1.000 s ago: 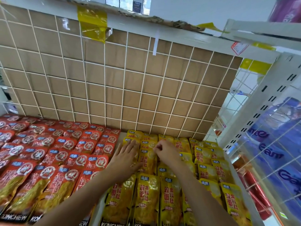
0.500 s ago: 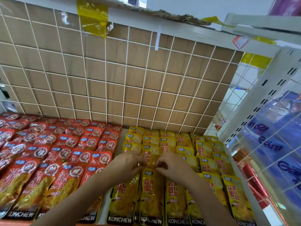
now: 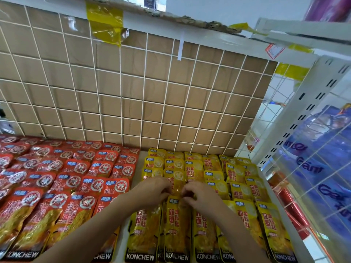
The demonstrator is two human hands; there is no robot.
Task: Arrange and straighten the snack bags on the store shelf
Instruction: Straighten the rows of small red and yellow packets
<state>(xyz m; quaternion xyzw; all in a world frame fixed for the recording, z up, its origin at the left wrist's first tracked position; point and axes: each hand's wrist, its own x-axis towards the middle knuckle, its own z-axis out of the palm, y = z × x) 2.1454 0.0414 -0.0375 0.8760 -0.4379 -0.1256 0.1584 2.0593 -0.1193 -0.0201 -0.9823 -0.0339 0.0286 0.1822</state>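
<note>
Yellow bag point(image 3: 177, 224) laid flat on shelf point(image 3: 139, 168), front row. Top edge pinched from both sides: left grip point(image 3: 152, 190) at left corner, right grip point(image 3: 199, 194) at right corner, fingers curled. "KONCHEW" printed along bag's bottom edge, red Chinese characters above. Red bags point(image 3: 72, 186) laid in rows left of yellow bag, same brand. Two grips counted; bags overlapped, total not countable.

Left hand point(image 3: 152, 192), right hand point(image 3: 199, 196) side by side at top edge of snack bag point(image 3: 176, 224) on shelf point(image 3: 139, 164). More bag rows point(image 3: 191, 166) beyond hands, before grid back panel point(image 3: 144, 95). Second bag block point(image 3: 57, 186) left of left hand; wire side panel point(image 3: 313, 168) right of right hand.
</note>
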